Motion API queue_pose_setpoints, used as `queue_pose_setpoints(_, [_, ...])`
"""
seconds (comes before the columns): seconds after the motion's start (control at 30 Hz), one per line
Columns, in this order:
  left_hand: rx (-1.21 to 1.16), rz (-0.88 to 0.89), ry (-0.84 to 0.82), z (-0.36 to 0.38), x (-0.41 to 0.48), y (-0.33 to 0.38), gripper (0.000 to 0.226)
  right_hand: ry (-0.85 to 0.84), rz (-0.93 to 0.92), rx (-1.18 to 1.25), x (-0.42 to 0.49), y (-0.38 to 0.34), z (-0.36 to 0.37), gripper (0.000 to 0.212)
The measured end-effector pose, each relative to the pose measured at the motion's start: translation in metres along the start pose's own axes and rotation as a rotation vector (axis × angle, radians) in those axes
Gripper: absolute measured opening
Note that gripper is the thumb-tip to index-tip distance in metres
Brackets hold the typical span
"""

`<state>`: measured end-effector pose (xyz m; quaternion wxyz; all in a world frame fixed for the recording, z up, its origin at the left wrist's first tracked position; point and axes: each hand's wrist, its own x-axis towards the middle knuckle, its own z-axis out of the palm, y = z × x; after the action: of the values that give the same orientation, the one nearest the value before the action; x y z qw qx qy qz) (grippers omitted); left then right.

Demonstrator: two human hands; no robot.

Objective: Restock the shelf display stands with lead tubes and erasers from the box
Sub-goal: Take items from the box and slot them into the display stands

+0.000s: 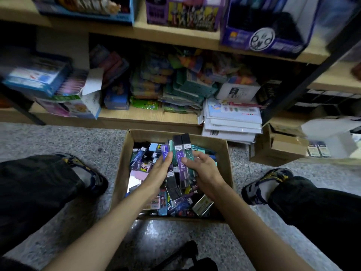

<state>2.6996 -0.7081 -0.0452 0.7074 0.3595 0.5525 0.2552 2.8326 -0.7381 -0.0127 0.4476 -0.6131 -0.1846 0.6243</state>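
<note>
Speckled stone floor point(58, 137) runs up to wooden shelves point(148, 114) crammed with stationery packs, and an open cardboard box point(121, 173) of loose packs sits on it between the person's knees. Above the box, a fanned bundle of lead tubes point(178, 153) stands nearly upright, long axes running away from the person and dark caps toward the shelves. The left hand point(158, 173) presses straight, closed fingers against the bundle's left side, while the right hand point(205, 171) curls its fingers round the right side.
</note>
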Motion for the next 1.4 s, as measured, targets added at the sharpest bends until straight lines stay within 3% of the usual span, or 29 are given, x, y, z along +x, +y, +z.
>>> queue_pose_setpoints(0.17, [-0.032,0.169,-0.042,0.011,-0.023,0.013,0.045,0.036,-0.052,0.022,-0.023,-0.008,0.013,0.039])
queue_pose_setpoints(0.27, [-0.119,0.173,-0.069,0.016,-0.033,0.015,0.049,0.016,-0.071,0.035,-0.035,-0.012,0.017,0.013])
queue_pose_setpoints(0.5, [-0.241,0.157,-0.147,0.016,-0.05,0.024,0.038,0.051,-0.088,0.112,-0.061,-0.025,0.02,0.023])
queue_pose_setpoints(0.77, [-0.244,0.207,-0.081,0.011,-0.054,0.059,0.03,0.055,-0.227,0.096,-0.076,-0.053,0.022,0.016])
queue_pose_setpoints(0.87, [-0.188,0.277,-0.081,0.008,-0.056,0.091,0.049,0.037,-0.313,0.067,-0.078,-0.08,0.017,0.018])
queue_pose_setpoints(0.93, [-0.157,0.349,-0.103,0.009,-0.058,0.118,0.051,0.036,-0.385,0.043,-0.081,-0.107,0.012,0.027])
queue_pose_setpoints(1.13, [-0.039,0.603,-0.146,0.023,-0.072,0.216,0.059,0.022,-0.636,-0.029,-0.093,-0.202,0.003,0.021])
queue_pose_setpoints(1.3, [-0.005,0.758,-0.162,0.037,-0.078,0.281,0.041,0.061,-0.748,-0.085,-0.091,-0.273,-0.01,0.017])
queue_pose_setpoints(1.4, [0.025,0.804,-0.141,0.041,-0.072,0.306,0.035,0.183,-0.864,-0.193,-0.082,-0.307,-0.028,0.01])
